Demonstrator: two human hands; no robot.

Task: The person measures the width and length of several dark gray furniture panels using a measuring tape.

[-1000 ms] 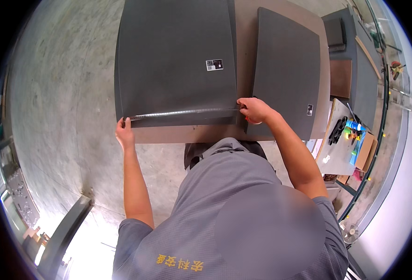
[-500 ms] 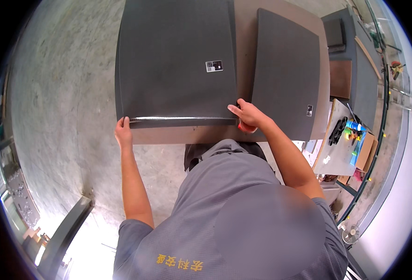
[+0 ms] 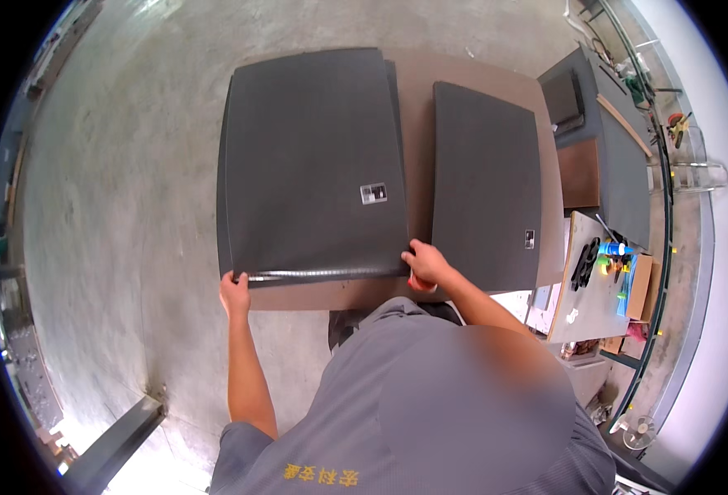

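Observation:
A large dark grey sheet (image 3: 306, 140) with a small label lies on top of another dark sheet, on a brown board (image 3: 417, 78). At its near left corner, my left hand (image 3: 234, 293) is closed, thumb and fingers pinching the edge. My right hand (image 3: 427, 262) grips the near right corner with curled fingers. An orange-red ring-shaped thing (image 3: 421, 284) shows beneath the right hand; whether it is held or worn, I cannot tell. Between my hands the near edge bends up, with a bright shiny strip (image 3: 322, 273) along it.
A second dark grey panel (image 3: 487, 181) lies to the right on the brown board. Beyond it stand a side table (image 3: 582, 289) with black-handled tools and bottles, a cardboard box (image 3: 642, 285) and more dark panels (image 3: 619, 165). A dark beam (image 3: 120, 441) stands at lower left.
The whole scene sits lower in the picture, and the sheets' far edges now show. My right fingers have curled in on the sheet's corner. The left hand still pinches its corner.

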